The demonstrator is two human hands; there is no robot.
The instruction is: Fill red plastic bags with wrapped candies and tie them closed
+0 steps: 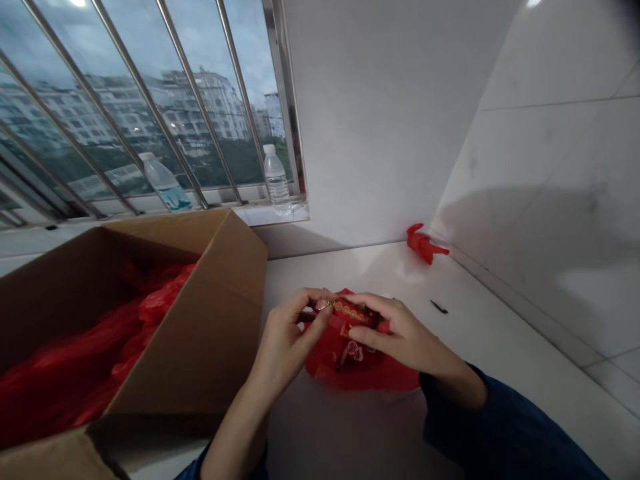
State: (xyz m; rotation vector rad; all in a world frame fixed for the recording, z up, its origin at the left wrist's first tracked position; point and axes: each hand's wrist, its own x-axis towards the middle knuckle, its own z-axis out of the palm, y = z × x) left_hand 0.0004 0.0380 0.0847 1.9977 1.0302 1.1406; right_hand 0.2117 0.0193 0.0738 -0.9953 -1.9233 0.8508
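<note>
Both my hands meet over the white table (350, 433), pinching a small red packet with gold lettering (350, 312). My left hand (290, 340) grips its left end with thumb and fingers. My right hand (400, 333) holds its right side, fingers curled along the top. Under the packet lies a heap of red items (360, 370) resting on the table. Parts of the packet are hidden by my fingers.
An open cardboard box (200, 347) with red plastic bags (90, 353) stands at the left. Two water bottles (277, 179) stand on the barred window's sill. A red object (424, 245) and a small dark piece (439, 307) lie near the tiled wall.
</note>
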